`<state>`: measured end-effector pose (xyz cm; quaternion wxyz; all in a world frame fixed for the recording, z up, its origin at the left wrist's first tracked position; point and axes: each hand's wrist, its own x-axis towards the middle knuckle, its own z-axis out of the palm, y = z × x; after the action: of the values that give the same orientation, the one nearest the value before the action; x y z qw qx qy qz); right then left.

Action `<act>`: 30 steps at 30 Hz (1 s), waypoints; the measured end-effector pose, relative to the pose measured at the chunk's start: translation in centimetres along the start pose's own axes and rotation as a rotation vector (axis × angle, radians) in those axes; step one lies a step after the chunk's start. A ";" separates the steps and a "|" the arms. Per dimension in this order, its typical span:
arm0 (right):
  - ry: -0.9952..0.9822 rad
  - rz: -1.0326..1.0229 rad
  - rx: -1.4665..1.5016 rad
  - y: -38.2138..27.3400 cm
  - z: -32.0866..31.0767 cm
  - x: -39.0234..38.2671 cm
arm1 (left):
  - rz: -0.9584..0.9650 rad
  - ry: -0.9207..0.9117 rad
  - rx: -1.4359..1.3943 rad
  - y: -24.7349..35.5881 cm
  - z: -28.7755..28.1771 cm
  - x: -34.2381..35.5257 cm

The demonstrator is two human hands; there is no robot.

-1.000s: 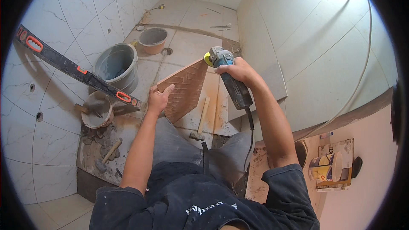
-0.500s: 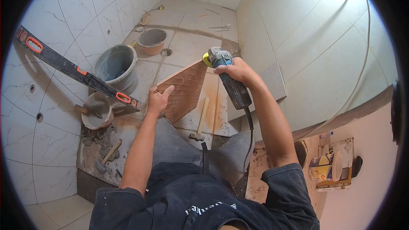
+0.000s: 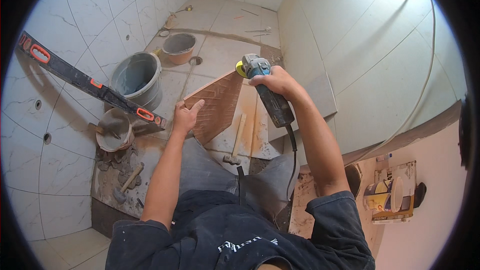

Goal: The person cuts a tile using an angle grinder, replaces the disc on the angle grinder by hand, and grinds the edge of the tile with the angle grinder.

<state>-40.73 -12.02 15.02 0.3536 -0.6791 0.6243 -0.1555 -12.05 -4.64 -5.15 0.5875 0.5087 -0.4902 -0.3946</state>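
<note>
My right hand (image 3: 274,81) is wrapped round an angle grinder (image 3: 272,101) with a teal and black body and a yellow disc. The disc is at the far upper corner of a reddish-brown tile (image 3: 216,107), whose ridged back faces me; whether it touches cannot be told. With my left hand (image 3: 186,116) I grip the tile's left edge, thumb on the ridged face and fingers hidden behind. The tile stands tilted on edge in front of my knees. From the grinder's rear a black cord hangs down beside my right leg.
A long black spirit level (image 3: 90,82) leans against the left wall. Beside it stand a large grey bucket (image 3: 136,76), an orange bucket (image 3: 179,49) and a mortar pail (image 3: 115,129). Hammers (image 3: 235,152) lie on the floor, near a drain hole (image 3: 195,61). A loose tile (image 3: 320,97) leans right.
The grinder and my right hand have shifted very slightly to the left along the tile's upper corner. My left hand and the tile have barely moved.
</note>
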 end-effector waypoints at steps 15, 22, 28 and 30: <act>0.004 0.006 0.002 0.2 -0.2 -0.1 | -0.036 0.005 -0.061 0.3 0.2 -0.2; 0.032 0.049 0.033 0.2 -1.0 0.1 | 0.007 0.009 0.079 -0.1 -0.3 0.1; 0.029 0.041 0.019 0.1 -0.5 -0.1 | -0.015 -0.016 0.066 0.1 -0.3 0.0; 0.022 0.029 0.011 -0.2 -0.3 -0.2 | -0.027 -0.011 0.093 -0.2 -0.5 0.1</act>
<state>-40.82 -11.90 15.37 0.3528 -0.6662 0.6369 -0.1614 -11.51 -4.63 -5.34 0.5551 0.5401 -0.5043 -0.3819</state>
